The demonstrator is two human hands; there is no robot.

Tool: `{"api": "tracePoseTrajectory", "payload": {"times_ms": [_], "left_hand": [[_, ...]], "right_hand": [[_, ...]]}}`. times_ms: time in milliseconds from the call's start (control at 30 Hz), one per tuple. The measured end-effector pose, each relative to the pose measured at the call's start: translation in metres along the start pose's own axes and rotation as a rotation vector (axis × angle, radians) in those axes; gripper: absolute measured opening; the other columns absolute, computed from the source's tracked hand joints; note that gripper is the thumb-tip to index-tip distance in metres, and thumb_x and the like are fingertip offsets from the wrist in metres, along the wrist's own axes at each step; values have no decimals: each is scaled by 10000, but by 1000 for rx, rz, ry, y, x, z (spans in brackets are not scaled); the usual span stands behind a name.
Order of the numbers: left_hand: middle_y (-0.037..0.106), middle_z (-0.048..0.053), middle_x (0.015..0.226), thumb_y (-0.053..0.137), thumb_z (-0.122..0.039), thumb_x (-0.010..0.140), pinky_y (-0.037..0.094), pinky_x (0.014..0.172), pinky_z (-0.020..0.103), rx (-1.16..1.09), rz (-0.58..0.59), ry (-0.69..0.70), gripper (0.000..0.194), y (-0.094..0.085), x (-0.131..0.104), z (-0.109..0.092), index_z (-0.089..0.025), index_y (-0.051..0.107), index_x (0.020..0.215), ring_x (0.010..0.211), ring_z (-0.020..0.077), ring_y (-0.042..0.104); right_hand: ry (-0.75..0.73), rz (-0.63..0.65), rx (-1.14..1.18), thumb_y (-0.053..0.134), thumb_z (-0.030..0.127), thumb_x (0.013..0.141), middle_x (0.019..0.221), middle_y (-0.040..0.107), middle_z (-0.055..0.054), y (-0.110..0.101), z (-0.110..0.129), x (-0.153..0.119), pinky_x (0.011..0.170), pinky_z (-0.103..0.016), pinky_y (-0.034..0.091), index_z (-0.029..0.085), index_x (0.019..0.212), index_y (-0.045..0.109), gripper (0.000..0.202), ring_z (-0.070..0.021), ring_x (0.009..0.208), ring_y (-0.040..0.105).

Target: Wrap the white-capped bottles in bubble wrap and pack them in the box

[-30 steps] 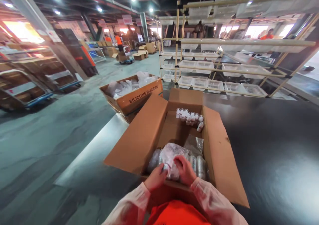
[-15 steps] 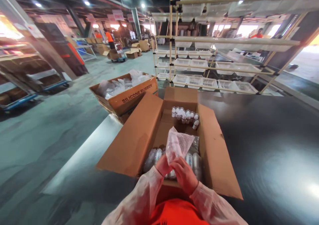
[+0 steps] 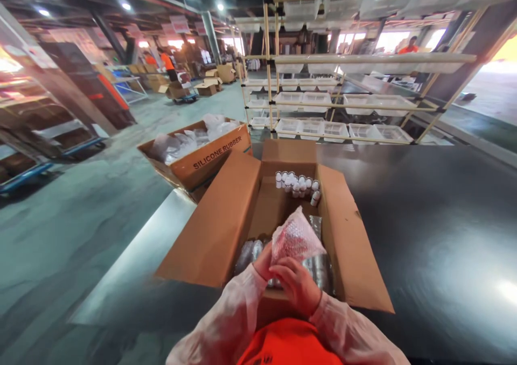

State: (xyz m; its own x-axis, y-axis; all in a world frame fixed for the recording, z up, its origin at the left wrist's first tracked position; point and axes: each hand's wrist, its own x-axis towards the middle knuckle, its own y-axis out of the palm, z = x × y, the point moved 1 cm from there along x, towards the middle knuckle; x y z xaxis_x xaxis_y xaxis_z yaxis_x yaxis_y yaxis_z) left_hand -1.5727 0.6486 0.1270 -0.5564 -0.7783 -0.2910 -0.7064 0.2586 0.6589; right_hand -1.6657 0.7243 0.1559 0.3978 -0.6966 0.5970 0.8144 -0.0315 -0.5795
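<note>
Warehouse floor and racking spread out behind a black desk, on which an open cardboard box stands just in front of the person. Over the near end of that box, a bubble-wrap pouch is held upright, its mouth toward the hands and its far end pointing up and away. A second ago the pouch lay flat and crumpled down among the wrapped items; half a second ago it had been lifted and stood pale and slack. Now it looks fuller and shows a reddish tint through the bubbles, so something seems to sit inside it, though what it is cannot be told.

Both hands have drawn closer to the chest. The left hand has its fingers clenched on the pouch's lower left edge; the right hand grasps the pouch's base from below and in front, fingers curled around it.

Beneath the hands, more clear-wrapped bundles lie along the box's near wall. At the far end stands a cluster of small white-capped bottles. Left of the box, a second carton marked SILICONE RUBBER holds loose plastic bags. Beyond the desk a pipe rack carries clear trays, and people in orange work well apart in the distance.
</note>
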Motion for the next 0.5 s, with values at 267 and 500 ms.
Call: {"api": "tracePoseTrajectory", "payload": {"times_ms": [267,500], "left_hand": [[607,97,1133,554,-816,616,510,730,427,328,368,-466,1094,-4,-34,-37,-369,80,1495,859,261,672],[610,138,1212,487,-842,640,485,828,402,595,753,-422,1081,39,-55,-95,-240,215,1496,1061,300,603]], "right_hand": [[357,224,-94,881,467,472,1364,462,-187,-96,-42,38,1067,-543,307,163,1356,475,1019,-369,1275,381],[736,760,937,896,424,380,797,671,-33,-49,-84,8,808,-339,504,106,868,689,618,-185,752,622]]}}
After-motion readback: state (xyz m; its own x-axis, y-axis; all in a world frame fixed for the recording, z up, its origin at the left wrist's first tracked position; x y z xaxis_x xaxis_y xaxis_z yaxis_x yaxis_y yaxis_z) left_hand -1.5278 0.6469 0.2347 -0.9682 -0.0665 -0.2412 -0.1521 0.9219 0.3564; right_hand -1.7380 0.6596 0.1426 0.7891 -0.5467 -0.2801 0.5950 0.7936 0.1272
